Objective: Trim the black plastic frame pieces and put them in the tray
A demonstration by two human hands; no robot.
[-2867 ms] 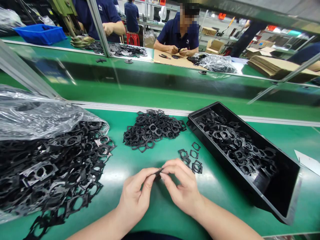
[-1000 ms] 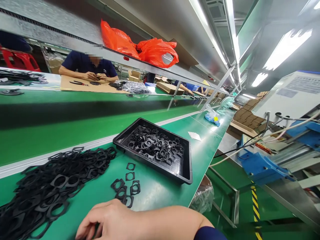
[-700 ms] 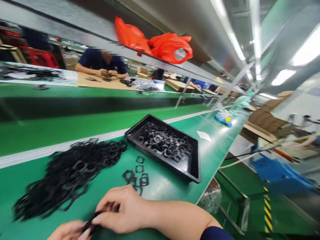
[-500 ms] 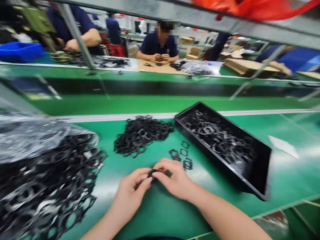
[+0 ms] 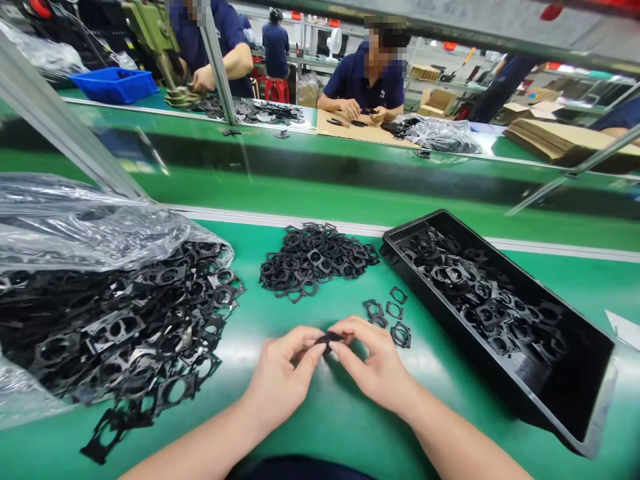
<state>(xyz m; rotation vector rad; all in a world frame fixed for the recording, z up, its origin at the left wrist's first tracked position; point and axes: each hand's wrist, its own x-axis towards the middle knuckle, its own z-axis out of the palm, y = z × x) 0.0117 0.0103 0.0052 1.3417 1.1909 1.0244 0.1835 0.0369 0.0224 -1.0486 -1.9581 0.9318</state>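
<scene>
My left hand and my right hand meet above the green bench top, both pinching one small black flat part between their fingertips. Just beyond my right hand lie several loose black ring-shaped parts. A small heap of the same black parts sits further back in the middle. To the left, a large pile of black frames spills out of a clear plastic bag. To the right stands a black tray holding more black parts.
Beyond the bench runs a green conveyor belt with slanted metal posts. Across it other people in dark blue shirts work at piles of black parts. A blue bin and cardboard sit at the back.
The view swung off to the right and back to the bench. My hands are again joined on a small black part, much as at the start.
</scene>
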